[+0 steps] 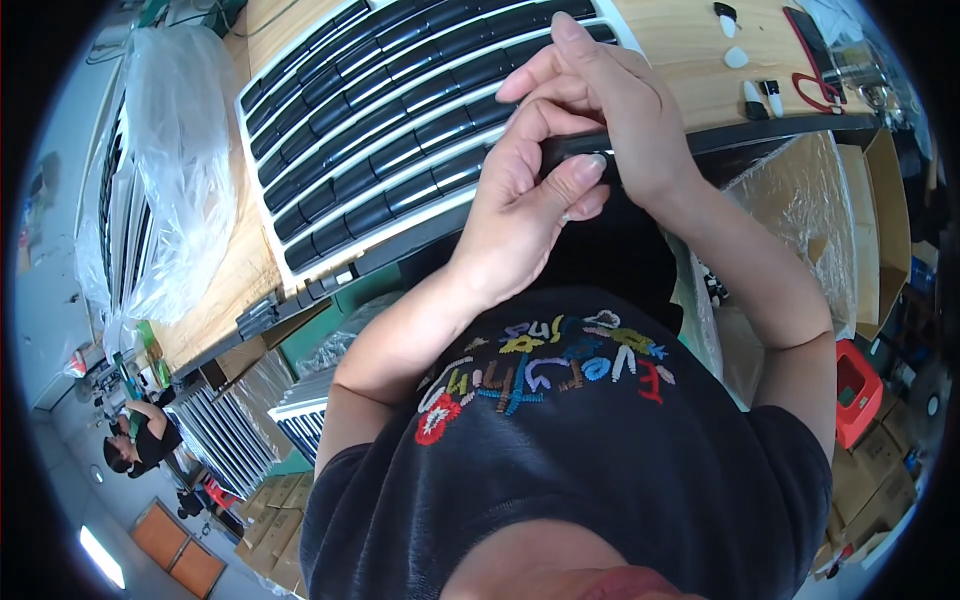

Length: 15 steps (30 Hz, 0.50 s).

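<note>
Over the near right corner of a white tray (281, 262), my two hands meet. Rows of glossy black cylindrical pieces (395, 190) fill the tray. My left hand (525, 195) is closed, thumb and fingers round a dark, tube-like black piece (576, 150) that is largely covered. Right beside it, my right hand (635, 110) is open, its fingers reaching out past the left hand. The heel of the right palm is close to the piece's far end; whether they touch is hidden.
Clear plastic sheeting (185, 150) drapes over stacked trays at the left. Small black-and-white bottles (755, 100), red-handled scissors (815, 92) and a phone (808, 40) lie on the wooden table at the right. Below stand a plastic-lined carton (800, 210) and a red stool (856, 392). Another person (145, 440) works far left.
</note>
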Tool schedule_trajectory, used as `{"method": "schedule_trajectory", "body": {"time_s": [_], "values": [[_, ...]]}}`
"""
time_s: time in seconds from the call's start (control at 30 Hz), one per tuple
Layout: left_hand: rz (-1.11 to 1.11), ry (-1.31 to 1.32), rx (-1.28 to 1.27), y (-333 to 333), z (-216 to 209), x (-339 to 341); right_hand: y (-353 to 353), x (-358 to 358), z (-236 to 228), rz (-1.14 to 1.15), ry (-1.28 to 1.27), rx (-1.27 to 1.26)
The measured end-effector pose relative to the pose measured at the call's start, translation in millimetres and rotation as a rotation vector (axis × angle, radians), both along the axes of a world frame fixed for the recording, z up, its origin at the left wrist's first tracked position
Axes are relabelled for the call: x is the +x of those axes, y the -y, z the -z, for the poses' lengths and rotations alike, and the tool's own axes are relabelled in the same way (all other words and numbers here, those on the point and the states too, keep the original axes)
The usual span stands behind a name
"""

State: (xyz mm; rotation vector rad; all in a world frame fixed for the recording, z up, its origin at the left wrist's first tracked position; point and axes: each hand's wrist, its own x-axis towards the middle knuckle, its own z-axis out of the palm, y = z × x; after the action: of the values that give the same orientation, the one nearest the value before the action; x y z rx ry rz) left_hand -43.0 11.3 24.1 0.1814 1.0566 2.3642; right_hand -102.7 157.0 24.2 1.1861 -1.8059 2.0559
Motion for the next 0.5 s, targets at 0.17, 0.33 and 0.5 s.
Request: {"method": "schedule_trajectory", "body": {"time_s": [0.17,0.33,0.5], "values": [[-0.090,-0.039,-0.052,13.2,6.2,-13.7,20.8,0.2,6.9,0.219,0.665,0.204],[-0.190,-0.077,-0.264,41.8,19.6,-78.4,30.5,-27.5,6.9,0.544,0.319,0.353],[-0.410,-0.775,-1.089,97.2,43.1,-177.1,29.2,-124.8,24.3,0.727,0.247,0.484]]}}
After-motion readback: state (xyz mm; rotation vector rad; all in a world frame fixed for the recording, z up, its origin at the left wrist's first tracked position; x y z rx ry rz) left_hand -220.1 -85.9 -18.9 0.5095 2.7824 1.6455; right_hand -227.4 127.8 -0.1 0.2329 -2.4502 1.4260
